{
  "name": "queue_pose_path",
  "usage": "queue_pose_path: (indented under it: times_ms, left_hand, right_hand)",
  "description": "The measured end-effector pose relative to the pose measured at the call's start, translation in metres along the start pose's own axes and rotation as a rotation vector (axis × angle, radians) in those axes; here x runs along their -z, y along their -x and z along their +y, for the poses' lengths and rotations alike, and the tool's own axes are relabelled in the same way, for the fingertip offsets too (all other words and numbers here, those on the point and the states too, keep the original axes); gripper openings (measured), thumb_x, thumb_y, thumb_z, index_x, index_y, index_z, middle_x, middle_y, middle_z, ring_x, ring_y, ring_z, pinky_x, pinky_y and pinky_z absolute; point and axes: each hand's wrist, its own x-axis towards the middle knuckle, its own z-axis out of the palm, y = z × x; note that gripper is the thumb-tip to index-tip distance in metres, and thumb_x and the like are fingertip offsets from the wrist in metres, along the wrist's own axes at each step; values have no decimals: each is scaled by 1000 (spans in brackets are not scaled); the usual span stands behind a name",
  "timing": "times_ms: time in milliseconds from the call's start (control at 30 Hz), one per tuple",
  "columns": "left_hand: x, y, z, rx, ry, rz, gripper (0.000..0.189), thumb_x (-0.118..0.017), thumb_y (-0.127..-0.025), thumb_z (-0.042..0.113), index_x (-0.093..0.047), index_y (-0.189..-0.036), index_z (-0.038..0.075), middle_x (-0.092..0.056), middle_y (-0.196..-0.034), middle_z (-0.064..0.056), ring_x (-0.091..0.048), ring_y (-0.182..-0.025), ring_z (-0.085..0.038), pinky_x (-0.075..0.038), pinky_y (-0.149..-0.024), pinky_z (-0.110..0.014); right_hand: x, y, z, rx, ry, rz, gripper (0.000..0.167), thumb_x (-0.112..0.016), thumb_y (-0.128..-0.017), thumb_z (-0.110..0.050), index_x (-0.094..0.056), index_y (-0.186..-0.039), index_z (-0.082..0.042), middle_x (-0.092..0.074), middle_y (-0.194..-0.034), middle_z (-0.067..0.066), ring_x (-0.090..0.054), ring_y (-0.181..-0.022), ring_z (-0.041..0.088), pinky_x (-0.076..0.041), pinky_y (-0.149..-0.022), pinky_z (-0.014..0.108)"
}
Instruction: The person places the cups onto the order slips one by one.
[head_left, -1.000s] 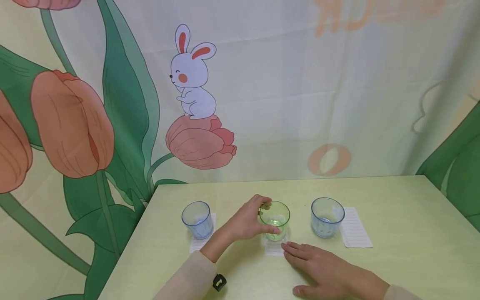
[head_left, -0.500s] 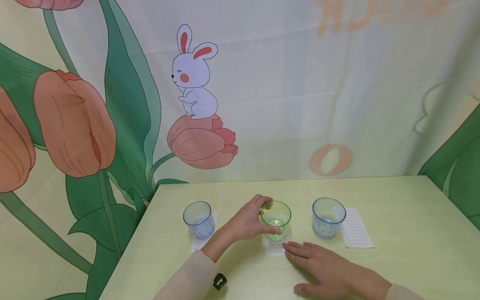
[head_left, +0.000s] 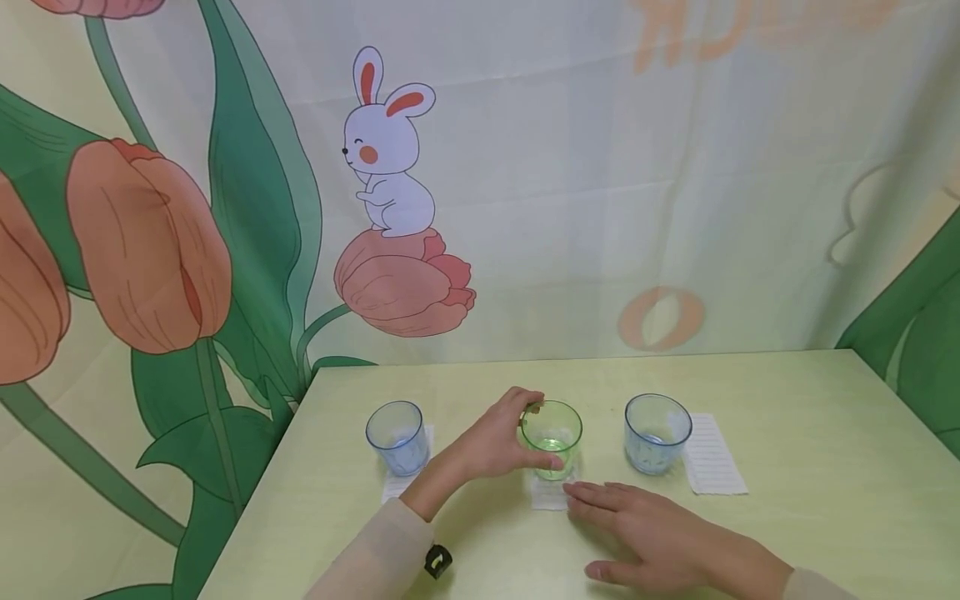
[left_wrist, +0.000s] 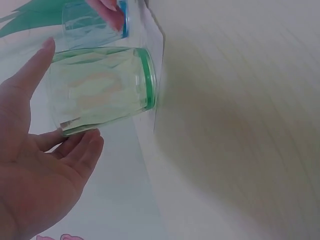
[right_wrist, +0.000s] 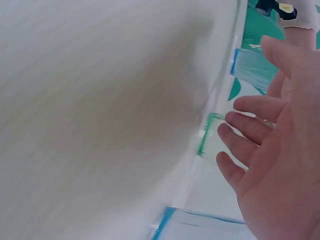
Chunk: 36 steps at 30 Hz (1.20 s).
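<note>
A clear green glass (head_left: 564,437) stands on a small slip of lined paper (head_left: 549,498) in the middle of the table. Around its left side my left hand (head_left: 491,437) holds it, thumb in front and fingers behind near the rim. The left wrist view shows the same green glass (left_wrist: 102,90) between thumb and fingers. My right hand (head_left: 648,529) is palm down with straight fingers, holding nothing. Its fingertips are right at the slip's right edge, just in front of the glass.
One blue glass (head_left: 397,450) stands to the left on a paper slip (head_left: 395,487), partly behind my left forearm. A second blue glass (head_left: 657,446) is at the right, beside another lined slip (head_left: 714,454). A printed curtain (head_left: 525,208) hangs behind the table (head_left: 810,433).
My right hand has shifted very slightly, its thumb a little higher in the head view. The left hand keeps its hold on the green glass, and the glasses stay in place.
</note>
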Motion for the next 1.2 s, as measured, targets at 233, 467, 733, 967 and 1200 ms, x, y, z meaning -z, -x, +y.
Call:
queue_pose_path:
  times_ms: [233, 467, 733, 967, 1200]
  left_hand:
    - [20, 10, 3, -11, -44, -5, 105, -85, -83, 63, -39, -163, 14, -44, -160, -1, -49, -144, -25, -44, -117, -44]
    - [43, 26, 17, -29, -150, 15, 108, -77, -84, 73, -32, -167, 19, -35, -168, 4, -38, -153, -20, -38, -122, -47]
    - [59, 40, 23, -82, -362, 108, 109, -71, -86, 77, -33, -167, 17, -29, -173, 4, -27, -159, -20, -31, -126, -45]
    - [69, 44, 19, -85, -491, 153, 103, -63, -91, 77, -32, -168, 16, -23, -176, -1, -16, -163, -23, -19, -130, -51]
    - [68, 40, 15, -38, -524, 150, 104, -60, -92, 79, -28, -169, 18, -15, -177, 0, -10, -164, -24, -17, -130, -53]
  right_hand:
    - [25, 4, -12, 33, 7, 115, 64, -58, -106, -56, -59, -152, -11, -51, -161, 0, -55, -141, 24, -54, -105, 48]
    - [57, 10, -10, 36, 36, 302, 69, -73, -100, -46, -52, -158, -17, -50, -161, -3, -54, -141, 21, -51, -107, 39]
    - [90, 11, 9, -69, 33, 340, 89, -83, -91, -45, -41, -164, -17, -43, -166, 1, -45, -148, 23, -33, -120, 35]
    - [102, 16, 31, -125, 63, 388, 95, -86, -87, -44, -39, -166, -17, -39, -169, 3, -40, -151, 31, -21, -125, 33]
    - [104, 24, 49, -172, 77, 402, 95, -86, -87, -44, -40, -165, -17, -39, -169, 4, -40, -151, 34, -31, -120, 52]
